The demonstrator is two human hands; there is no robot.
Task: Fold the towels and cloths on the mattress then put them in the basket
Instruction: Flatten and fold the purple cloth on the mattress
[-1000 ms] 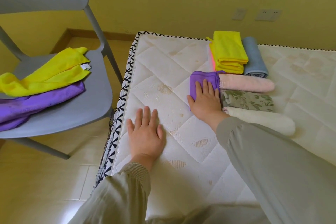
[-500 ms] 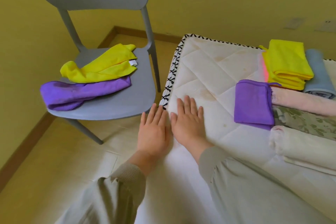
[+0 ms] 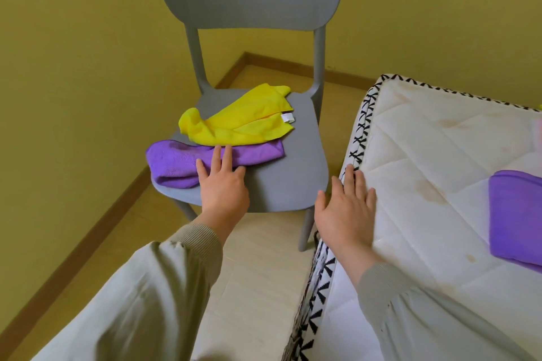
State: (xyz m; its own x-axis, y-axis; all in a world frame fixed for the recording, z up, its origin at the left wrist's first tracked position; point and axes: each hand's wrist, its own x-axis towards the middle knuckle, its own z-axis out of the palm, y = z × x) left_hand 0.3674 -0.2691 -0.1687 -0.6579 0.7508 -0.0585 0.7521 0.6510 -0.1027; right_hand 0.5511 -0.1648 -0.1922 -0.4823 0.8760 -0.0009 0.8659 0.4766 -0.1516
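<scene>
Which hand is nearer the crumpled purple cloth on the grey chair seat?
Left. The left hand reaches straight fingers over the crumpled purple cloth on the grey plastic chair; the right hand lies flat on the white quilted mattress edge, off the chair.

2 cloths on chair, mattress right of chair

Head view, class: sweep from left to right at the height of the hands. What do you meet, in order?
Left hand → chair leg → right hand → folded purple cloth.
</scene>
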